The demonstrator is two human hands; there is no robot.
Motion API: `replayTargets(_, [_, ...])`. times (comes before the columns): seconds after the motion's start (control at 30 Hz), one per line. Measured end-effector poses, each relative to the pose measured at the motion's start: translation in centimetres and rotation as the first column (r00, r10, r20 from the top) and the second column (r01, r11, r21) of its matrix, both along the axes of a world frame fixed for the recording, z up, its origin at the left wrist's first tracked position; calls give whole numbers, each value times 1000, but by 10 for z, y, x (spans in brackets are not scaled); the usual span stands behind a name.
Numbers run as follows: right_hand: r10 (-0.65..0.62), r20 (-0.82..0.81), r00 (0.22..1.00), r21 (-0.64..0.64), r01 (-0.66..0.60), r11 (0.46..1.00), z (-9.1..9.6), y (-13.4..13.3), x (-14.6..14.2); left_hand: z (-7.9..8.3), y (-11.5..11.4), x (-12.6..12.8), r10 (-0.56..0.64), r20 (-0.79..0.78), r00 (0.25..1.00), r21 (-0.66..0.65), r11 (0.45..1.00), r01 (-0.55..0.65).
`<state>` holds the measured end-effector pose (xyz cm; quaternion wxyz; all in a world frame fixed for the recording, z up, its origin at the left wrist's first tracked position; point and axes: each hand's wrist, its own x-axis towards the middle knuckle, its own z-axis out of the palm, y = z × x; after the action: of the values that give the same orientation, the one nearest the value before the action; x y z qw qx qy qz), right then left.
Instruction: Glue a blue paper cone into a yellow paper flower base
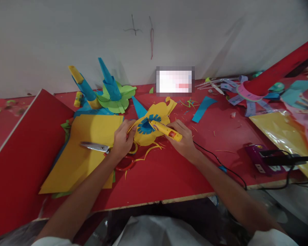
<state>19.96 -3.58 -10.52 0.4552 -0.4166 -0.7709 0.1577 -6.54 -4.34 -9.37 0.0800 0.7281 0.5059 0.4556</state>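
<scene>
My right hand [183,138] is closed round a yellow glue stick [165,130], its tip laid on a blue fringed paper circle [146,125]. That circle sits on a yellow paper cut-out [157,118] on the red table [169,174]. My left hand [123,140] rests with curled fingers on the cut-out's left edge, pinning it down. Scissors [97,147] with red handles lie just left of and under my left hand, on yellow paper sheets [84,153].
Blue and yellow paper cones on green paper flowers [110,92] stand behind the sheets, with another glue stick [77,99] beside them. A red board [20,150] leans at left. A purple box [259,159] with black cables, a red cone [277,73] and paper scraps lie at right.
</scene>
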Motion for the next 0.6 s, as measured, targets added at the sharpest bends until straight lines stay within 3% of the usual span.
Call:
replayTargets(0.23, [18, -70, 997, 4, -17, 1000, -3, 3, -1, 0, 0, -1, 7, 0, 1000, -31, 999, -7])
replayTargets(0.6, [113, -45, 993, -2, -113, 994, -4, 3, -2, 0, 0, -2, -7, 4, 1000, -25, 1000, 7])
